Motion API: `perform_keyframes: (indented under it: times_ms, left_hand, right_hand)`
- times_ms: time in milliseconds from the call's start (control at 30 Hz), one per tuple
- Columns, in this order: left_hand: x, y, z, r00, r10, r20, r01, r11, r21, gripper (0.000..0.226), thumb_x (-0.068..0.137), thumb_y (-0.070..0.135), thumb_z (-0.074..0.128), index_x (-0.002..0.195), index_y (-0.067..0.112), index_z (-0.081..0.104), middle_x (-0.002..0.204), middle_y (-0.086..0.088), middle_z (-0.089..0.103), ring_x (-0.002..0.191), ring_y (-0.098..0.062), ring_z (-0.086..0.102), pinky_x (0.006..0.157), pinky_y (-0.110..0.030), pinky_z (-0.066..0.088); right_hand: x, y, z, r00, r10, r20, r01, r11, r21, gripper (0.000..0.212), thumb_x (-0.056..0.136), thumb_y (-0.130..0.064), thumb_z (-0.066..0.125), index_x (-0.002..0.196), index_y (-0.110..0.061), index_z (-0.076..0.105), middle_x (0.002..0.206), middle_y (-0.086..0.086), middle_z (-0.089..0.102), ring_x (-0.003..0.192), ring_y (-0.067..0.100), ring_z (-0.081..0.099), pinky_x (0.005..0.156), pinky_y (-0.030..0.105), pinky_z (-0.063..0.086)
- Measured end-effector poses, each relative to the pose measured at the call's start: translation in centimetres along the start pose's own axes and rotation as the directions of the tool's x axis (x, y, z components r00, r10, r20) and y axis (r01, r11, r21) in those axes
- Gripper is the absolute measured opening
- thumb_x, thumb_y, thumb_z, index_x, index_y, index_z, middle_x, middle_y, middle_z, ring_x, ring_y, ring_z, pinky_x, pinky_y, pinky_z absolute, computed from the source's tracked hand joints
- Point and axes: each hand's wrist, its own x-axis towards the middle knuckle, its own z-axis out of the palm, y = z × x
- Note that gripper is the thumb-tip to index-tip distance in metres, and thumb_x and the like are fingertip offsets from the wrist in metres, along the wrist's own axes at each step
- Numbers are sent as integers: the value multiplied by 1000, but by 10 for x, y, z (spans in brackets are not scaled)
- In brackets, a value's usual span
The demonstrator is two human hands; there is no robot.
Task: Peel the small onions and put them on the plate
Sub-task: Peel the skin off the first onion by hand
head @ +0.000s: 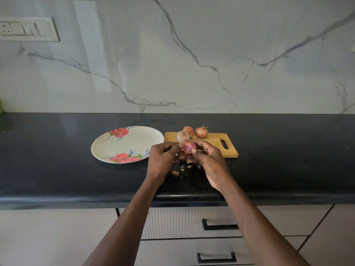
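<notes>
Holding one small onion (189,147) up over the table (57,169), just in front of the cutting board (213,143). Right hand (209,160) curling round the onion from the right, thumb pressing on its shiny purple side. Left hand (163,160) close in on the left, fingers bent at the onion's edge, seeming to be pinching a bit of dry skin, though hard to tell for sure. Both hands close together, almost touching.

Peeling the first onion, by the look of it, and nearly done: mostly smooth and purple now, with a little papery bit at the top. Next, probably pulling off the last scraps with a gentle tug, then reaching left to set the onion down on the plate (134,139).

Lying under the hands, small peel flakes (175,172), thin, dry and curly, scattered on the dark glossy table. Waiting on the board, three more onions: a pale one (182,136) with streaky thin skin nearest, and two brown ones (201,132) behind it, round with crinkly tips. Board looking like flat light wood, with a slot handle on the right. Plate sitting just left of the board, round and cream, painted with pink roses, holding no onions yet. Behind, a shiny white marble wall (192,54) with grey veins.
</notes>
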Motion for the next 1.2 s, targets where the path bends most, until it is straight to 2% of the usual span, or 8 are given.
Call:
perform_keyframes:
  times_ms: [200,467,600,700,767,900,1067,1200]
  left_hand:
    - [1,-5,-2,996,81,25,-84,983,163,13,92,17,73,101,9,78,88,-4,78,82,-22,76,77,-44,63]
    - [1,-5,-1,997,71,14,-72,982,177,12,97,14,66,98,8,76,84,-7,78,79,-23,76,73,-52,62]
    - [-1,-3,-1,998,57,26,-60,983,174,14,98,13,64,100,5,75,85,-7,78,80,-23,76,76,-52,62]
    - [-1,-4,-2,999,41,18,-43,986,160,14,99,13,63,99,5,74,85,-9,77,80,-26,76,75,-55,61]
    - [-1,-4,-2,1000,28,11,-29,989,145,14,99,12,62,98,4,74,84,-9,77,80,-26,76,73,-57,61]
    - [0,-3,-1,998,41,-43,-32,981,189,13,99,8,62,95,4,73,81,-4,77,78,-19,76,72,-45,62]
    - [2,-4,-4,997,72,-36,-66,985,161,38,94,1,61,108,36,67,106,9,74,99,-16,73,84,-37,61]
    - [-1,0,-2,995,36,94,-39,999,36,19,92,14,72,110,17,77,99,-6,78,93,-26,76,84,-46,61]
  right_hand:
    - [0,0,0,1000,3,-2,-3,1000,18,24,96,-4,63,115,-18,71,109,-1,76,105,23,72,88,36,59]
    - [4,3,-1,999,41,1,-41,992,116,30,99,4,52,120,-13,67,120,11,71,106,31,71,98,51,55]
    - [4,4,-1,999,36,-14,-35,997,70,21,90,-15,74,109,-23,73,118,7,73,112,32,68,101,59,50]
    - [5,7,-1,999,38,-25,-37,998,49,19,88,-17,76,104,-26,73,116,6,73,110,33,69,98,62,51]
    - [7,9,-2,999,41,-22,-39,996,75,19,92,-12,70,108,-21,71,118,9,72,110,33,69,98,61,52]
    - [8,7,-2,998,60,3,-60,993,106,23,98,1,57,118,-8,64,118,13,71,110,31,70,95,49,56]
    - [4,4,-1,998,55,16,-56,992,113,28,98,4,55,122,-7,64,112,5,75,106,27,72,92,43,58]
    - [3,1,-1,999,41,33,-44,994,104,30,98,-3,59,126,-11,67,115,8,74,110,26,70,95,41,56]
